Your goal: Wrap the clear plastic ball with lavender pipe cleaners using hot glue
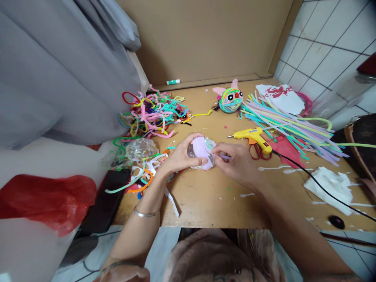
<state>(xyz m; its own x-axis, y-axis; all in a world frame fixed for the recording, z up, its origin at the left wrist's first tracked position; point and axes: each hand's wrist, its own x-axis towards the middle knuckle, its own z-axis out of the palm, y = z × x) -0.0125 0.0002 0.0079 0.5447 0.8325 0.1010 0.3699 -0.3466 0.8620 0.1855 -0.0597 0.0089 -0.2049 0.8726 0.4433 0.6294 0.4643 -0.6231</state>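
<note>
Over the middle of the table, my left hand [183,154] grips a clear ball-like piece [210,143] from its left side, thumb across the front. Side-by-side rows of lilac pipe cleaner cover much of its face [200,150]. My right hand [232,158] is closed in a pinch at the ball's right side, with the loose end of a lilac pipe cleaner [225,157] showing between its fingers. Whether its fingertips touch the ball I cannot tell. Right of the hands lies a yellow glue gun [254,137], its nozzle pointing left, above red-handled scissors [260,153].
A tangle of coloured pipe cleaners [152,111] lies back left, near another clear ball [141,149]. Behind stands a finished-looking creature [231,100] with pink ears. Straight pipe cleaners [290,121] spread at right, with the glue gun's black cord [311,176] and a white tissue [329,188].
</note>
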